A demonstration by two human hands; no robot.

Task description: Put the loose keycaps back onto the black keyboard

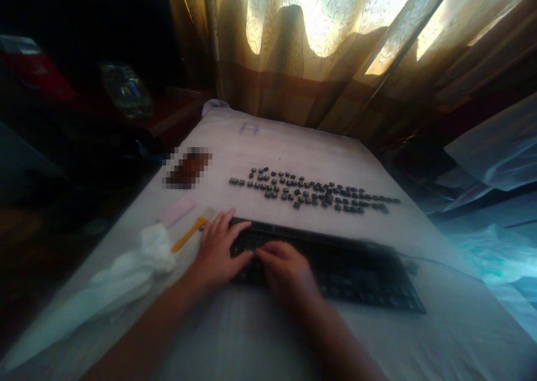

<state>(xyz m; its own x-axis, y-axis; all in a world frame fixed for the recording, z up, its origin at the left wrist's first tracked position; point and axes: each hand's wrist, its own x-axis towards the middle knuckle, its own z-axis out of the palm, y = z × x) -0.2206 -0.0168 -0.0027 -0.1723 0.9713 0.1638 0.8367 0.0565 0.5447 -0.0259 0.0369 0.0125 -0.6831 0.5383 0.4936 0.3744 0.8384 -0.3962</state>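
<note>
A black keyboard [352,269] lies on the white-covered surface, its right side slanting toward me. My left hand [220,247] rests on its left end with fingers spread, the thumb pointing right. Beside it, my right hand [287,266] is closed in a pinch over the keyboard's left part, close to the left thumb. Whatever the pinched fingertips may hold is too small to make out. Beyond the keyboard, many loose black keycaps [308,193] lie in uneven rows.
On the left lie a yellow-handled brush [188,234], a pink block [177,210] and a crumpled white cloth [121,274]. A blurred-out brown item [188,168] is farther back. A cable [440,263] runs right from the keyboard. Curtains [285,62] hang behind.
</note>
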